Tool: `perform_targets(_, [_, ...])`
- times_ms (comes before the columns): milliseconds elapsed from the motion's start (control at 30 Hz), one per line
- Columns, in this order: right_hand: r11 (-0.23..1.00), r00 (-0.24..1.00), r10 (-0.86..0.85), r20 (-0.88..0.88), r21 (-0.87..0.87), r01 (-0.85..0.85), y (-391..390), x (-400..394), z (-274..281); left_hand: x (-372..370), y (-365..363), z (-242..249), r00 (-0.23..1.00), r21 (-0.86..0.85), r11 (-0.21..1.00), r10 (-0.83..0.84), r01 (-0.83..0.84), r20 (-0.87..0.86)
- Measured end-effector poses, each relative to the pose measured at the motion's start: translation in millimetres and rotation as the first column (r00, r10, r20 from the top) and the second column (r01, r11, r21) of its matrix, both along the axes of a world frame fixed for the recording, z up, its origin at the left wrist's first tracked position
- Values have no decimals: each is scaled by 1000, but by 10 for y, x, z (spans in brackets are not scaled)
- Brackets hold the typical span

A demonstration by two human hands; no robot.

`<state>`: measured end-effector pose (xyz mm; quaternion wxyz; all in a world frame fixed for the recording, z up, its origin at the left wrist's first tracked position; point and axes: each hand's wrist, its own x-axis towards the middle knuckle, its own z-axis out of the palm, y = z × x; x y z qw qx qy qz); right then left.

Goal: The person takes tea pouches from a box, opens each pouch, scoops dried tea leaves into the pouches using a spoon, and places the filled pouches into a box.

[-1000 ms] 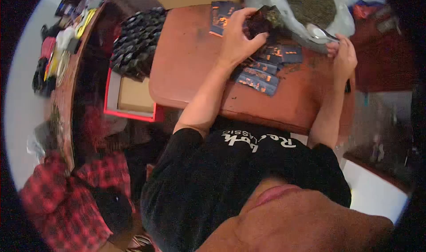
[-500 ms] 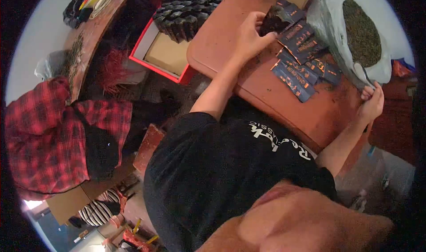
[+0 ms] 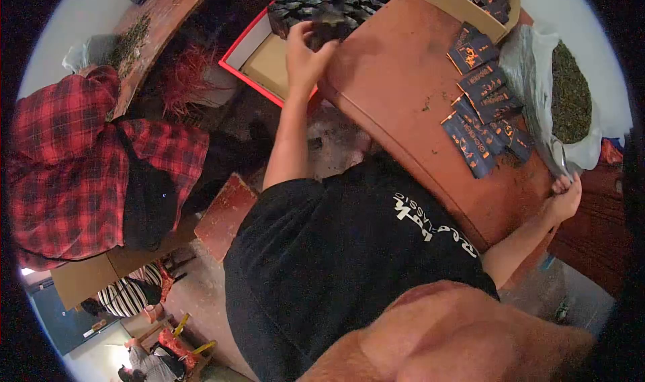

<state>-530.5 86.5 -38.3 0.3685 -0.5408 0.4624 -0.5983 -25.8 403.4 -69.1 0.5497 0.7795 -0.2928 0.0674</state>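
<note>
My left hand (image 3: 308, 58) is curled around a dark pouch (image 3: 326, 31) at the near edge of a big stack of black pouches (image 3: 322, 2). The held pouch is blurred. At the right edge of the table, my right hand (image 3: 568, 197) grips a metal spoon (image 3: 559, 155). Just beyond the spoon, a plastic bag (image 3: 537, 79) stands open around dried dark green leaf material (image 3: 570, 96). Several dark packets with orange print (image 3: 487, 93) lie overlapping on the brown table (image 3: 403, 93), left of the bag.
A red-rimmed box (image 3: 265, 63) sits under the stack. A cardboard box (image 3: 447, 2) of printed packets stands at the table's far edge. A person in a red plaid shirt (image 3: 67, 160) is at the left, beside a wooden table (image 3: 158, 36). Other people appear at the lower left.
My left hand has moved left with the dark pouch, from beside the printed packets to the black stack. My right hand still holds the spoon near the bag. The view has shifted slightly.
</note>
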Motion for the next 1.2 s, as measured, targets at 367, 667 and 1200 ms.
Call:
perform_targets(367, [999, 1000, 4, -28, 34, -3, 128, 87, -60, 810, -119, -1425, 999, 215, 977, -20, 10, 47])
perform_targets(667, [997, 999, 43, -17, 64, -42, 119, 94, -89, 623, -301, -1203, 998, 288, 958, -34, 15, 60])
perform_targets(1200, [999, 999, 17, -37, 30, -15, 258, 241, 1, 177, 102, -342, 930, -527, 848, -151, -51, -334])
